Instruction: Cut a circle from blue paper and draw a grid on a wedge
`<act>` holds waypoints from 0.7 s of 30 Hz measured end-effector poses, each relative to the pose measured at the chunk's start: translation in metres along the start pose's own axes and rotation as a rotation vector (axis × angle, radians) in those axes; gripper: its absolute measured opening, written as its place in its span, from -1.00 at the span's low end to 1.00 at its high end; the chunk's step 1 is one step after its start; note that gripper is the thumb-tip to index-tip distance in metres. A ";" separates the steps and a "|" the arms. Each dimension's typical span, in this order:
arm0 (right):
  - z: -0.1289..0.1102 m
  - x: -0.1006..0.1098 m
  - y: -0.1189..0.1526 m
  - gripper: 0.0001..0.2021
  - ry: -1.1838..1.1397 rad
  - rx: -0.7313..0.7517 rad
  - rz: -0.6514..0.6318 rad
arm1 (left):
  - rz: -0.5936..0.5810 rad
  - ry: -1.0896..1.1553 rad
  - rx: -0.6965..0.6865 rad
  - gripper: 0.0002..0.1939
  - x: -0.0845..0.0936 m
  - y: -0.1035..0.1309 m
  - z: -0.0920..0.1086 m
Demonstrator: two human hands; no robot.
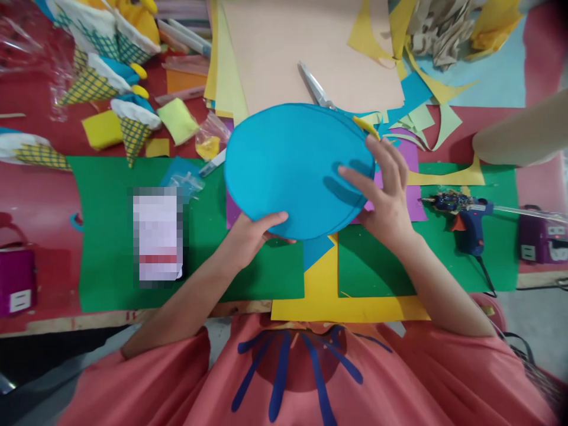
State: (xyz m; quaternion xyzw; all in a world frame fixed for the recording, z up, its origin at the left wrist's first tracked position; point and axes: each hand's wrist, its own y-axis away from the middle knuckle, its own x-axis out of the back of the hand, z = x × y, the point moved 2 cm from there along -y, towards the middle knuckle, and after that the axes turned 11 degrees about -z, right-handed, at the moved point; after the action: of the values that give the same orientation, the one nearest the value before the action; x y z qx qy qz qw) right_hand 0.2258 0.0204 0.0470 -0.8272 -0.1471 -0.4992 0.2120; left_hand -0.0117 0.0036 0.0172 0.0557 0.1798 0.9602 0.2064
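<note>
Fingers of both hands frame a blue disc (288, 163), held over the middle of a red table (51, 219). From the left, as I stand here: cone-shaped cloth pieces (133, 127) with white tops appear already made up. The left hand (244, 239) pinches the disc's near edge, thumb on top, other fingers beneath. Scissors (314, 84) lie beyond it on a peach sheet (306, 35). The disc's outline looks cut all round; whether any trimming is left, I cannot tell. At its right edge, the right hand (388, 204) has spread fingers, index over the face. Farther right, a yellow offcut (444, 178) and a glue gun (471, 228) lie untouched.
</note>
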 end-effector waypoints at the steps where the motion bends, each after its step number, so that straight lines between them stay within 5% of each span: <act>1: -0.001 -0.003 0.007 -0.67 0.015 0.066 0.016 | -0.053 0.065 0.035 -0.51 -0.001 -0.004 -0.001; 6: -0.006 -0.014 0.036 -0.74 -0.051 0.232 -0.080 | -0.127 0.272 0.016 -0.37 0.004 -0.015 -0.009; 9: -0.010 -0.015 0.051 -0.74 -0.105 0.207 -0.199 | 0.038 0.211 -0.179 -0.38 0.021 -0.013 -0.010; 13: -0.016 -0.014 0.066 -0.72 -0.137 0.201 -0.274 | 0.214 -0.165 -0.479 -0.42 0.031 0.006 0.002; 15: -0.018 -0.014 0.071 -0.68 -0.141 0.196 -0.292 | 0.110 -0.466 -0.514 -0.52 0.021 0.017 0.008; 18: -0.019 -0.015 0.075 -0.61 -0.150 0.184 -0.310 | -0.210 -0.910 -0.476 -0.54 -0.004 0.025 0.006; 21: -0.018 -0.014 0.080 -0.62 -0.154 0.224 -0.320 | -0.285 -1.184 -0.475 -0.45 -0.019 0.025 -0.005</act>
State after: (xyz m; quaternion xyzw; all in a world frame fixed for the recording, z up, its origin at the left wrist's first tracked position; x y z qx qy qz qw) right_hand 0.2423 -0.0587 0.0261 -0.8002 -0.3470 -0.4424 0.2088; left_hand -0.0048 -0.0276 0.0211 0.5035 -0.1759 0.7440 0.4025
